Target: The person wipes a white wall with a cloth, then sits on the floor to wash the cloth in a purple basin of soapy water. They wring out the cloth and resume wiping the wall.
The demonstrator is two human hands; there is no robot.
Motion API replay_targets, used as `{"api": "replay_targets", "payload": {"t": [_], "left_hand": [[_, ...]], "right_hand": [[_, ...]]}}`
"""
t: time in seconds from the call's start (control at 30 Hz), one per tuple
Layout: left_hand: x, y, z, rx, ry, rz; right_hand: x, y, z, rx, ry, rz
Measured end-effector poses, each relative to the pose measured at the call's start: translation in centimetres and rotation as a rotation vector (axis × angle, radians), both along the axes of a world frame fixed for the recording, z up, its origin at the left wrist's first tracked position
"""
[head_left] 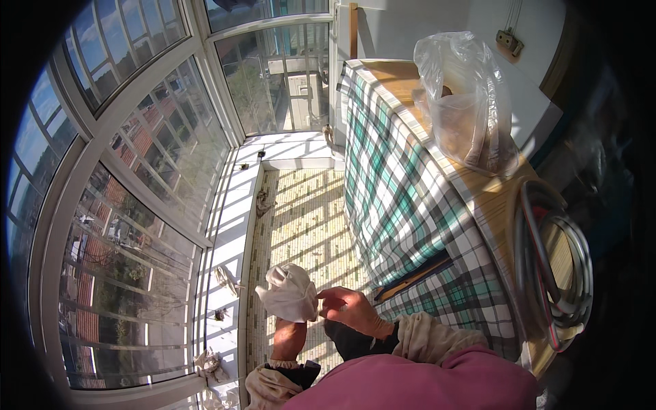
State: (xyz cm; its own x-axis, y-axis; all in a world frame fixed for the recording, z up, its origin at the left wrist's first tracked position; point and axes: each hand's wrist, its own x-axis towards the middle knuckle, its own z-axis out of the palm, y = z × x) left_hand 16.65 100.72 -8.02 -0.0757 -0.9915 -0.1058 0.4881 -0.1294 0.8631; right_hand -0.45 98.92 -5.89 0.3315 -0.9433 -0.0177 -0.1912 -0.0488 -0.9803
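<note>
A crumpled white cloth (290, 292) is bunched over my left hand (290, 337), whose fingers are hidden beneath it. Only the back of that hand and the wrist show below the cloth. My right hand (354, 312) comes in from the right with bent fingers, its fingertips at the cloth's right edge in what looks like a pinch. Both hands are in front of my body, above the sunlit tiled floor (301, 205).
Barred windows and a white sill (222, 253) line the left, with crumpled rags (208, 365) on the sill. On the right stands a cabinet under a green checked cloth (400, 198), bearing a clear plastic bag (471, 102). A coiled hose (570, 273) hangs by its near end.
</note>
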Motion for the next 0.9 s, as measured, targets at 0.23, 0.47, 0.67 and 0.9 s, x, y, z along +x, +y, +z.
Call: {"api": "replay_targets", "payload": {"t": [0.23, 0.47, 0.67, 0.9], "left_hand": [[-2.2, -17.2, 1.6, 0.087, 0.013, -0.267], [-3.0, -29.8, 3.2, 0.028, 0.208, -0.293], [0.3, -42.3, 0.8, 0.162, 0.263, -0.423], [3.1, -54.0, -2.5, 0.294, 0.133, -0.653]], "right_hand": [[-1.5, -15.2, 0.0, -0.324, 0.101, -0.211], [-0.9, -24.4, 1.0, -0.22, 0.1, -0.517], [0.6, -33.5, 1.0, -0.308, 0.098, -0.684], [6.8, -44.0, 1.9, -0.477, 0.058, -0.606]]}}
